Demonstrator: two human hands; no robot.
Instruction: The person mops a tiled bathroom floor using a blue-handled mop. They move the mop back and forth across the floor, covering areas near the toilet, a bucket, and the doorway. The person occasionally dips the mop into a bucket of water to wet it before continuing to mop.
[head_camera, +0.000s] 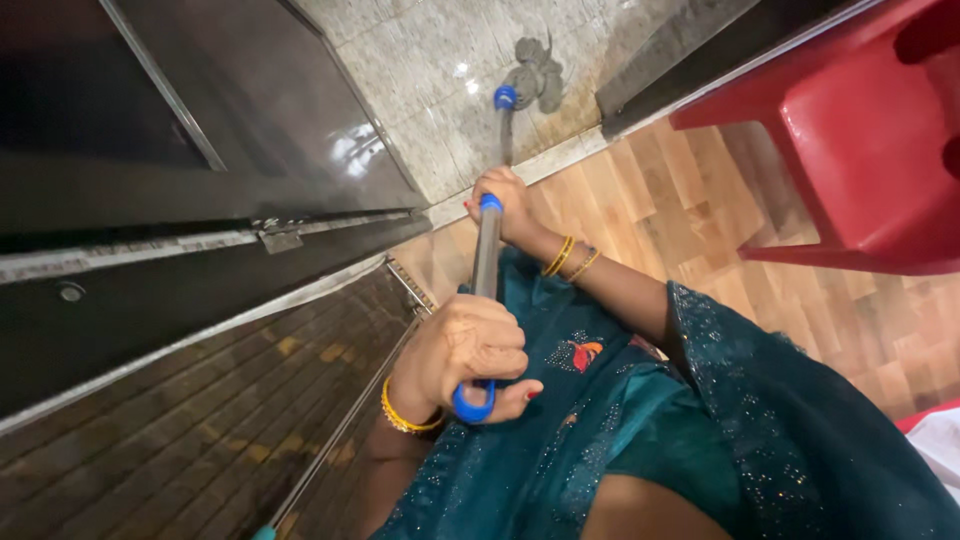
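At far left stood a dark glossy door (250, 110), its lower edge and a metal bracket (280, 238) above a dark wood-patterned floor strip (180, 420). Item: left hand (470, 355), gold bangle at the wrist, clenched around the blue loop end of a mop handle (487, 250). Item: mop handle, metal shaft with blue fittings, running up the frame from the left hand to the tiled floor (420, 80). Item: right hand (505, 200), gold bangles at the wrist, clenched on the shaft just below a blue collar. Item: grey mop head (535, 75), resting on the pale tiles beyond the threshold. Item: teal embroidered garment (640, 430), lower middle. Item: light wood-look flooring (680, 200). Item: red plastic stool (860, 130), at right, standing on that flooring.
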